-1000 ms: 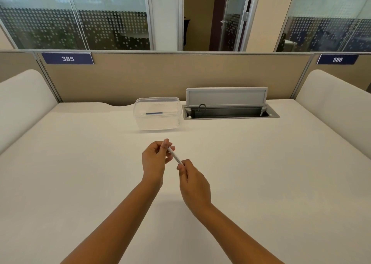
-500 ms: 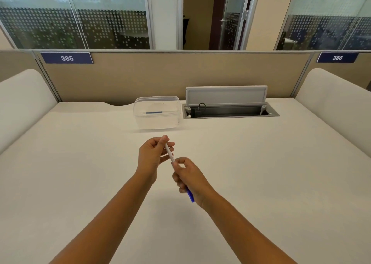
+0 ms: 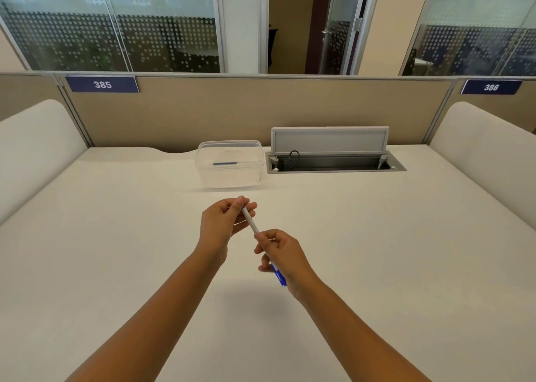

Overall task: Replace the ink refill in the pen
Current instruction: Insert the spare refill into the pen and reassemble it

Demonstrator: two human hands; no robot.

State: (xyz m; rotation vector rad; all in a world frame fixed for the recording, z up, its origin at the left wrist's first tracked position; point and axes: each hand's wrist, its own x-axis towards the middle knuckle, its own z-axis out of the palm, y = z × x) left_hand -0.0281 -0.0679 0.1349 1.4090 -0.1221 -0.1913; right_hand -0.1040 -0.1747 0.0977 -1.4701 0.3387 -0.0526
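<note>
A white pen [image 3: 251,222] with a blue end slants between both hands above the middle of the white desk [image 3: 391,251]. My left hand [image 3: 222,226] pinches its far tip with thumb and fingers. My right hand [image 3: 282,258] grips the near part of the barrel, and the blue end [image 3: 279,277] sticks out below the palm. A thin blue refill [image 3: 225,163] lies inside the clear plastic box [image 3: 230,175] farther back on the desk.
An open cable tray [image 3: 333,165] with a raised grey lid is sunk into the desk to the right of the box. A beige partition [image 3: 246,111] runs along the back. White padded sides [image 3: 32,149] rise at left and right.
My right hand slid down the barrel toward me, so more of the white barrel shows between the hands and the blue end now pokes out below the palm. The left hand stayed on the tip.
</note>
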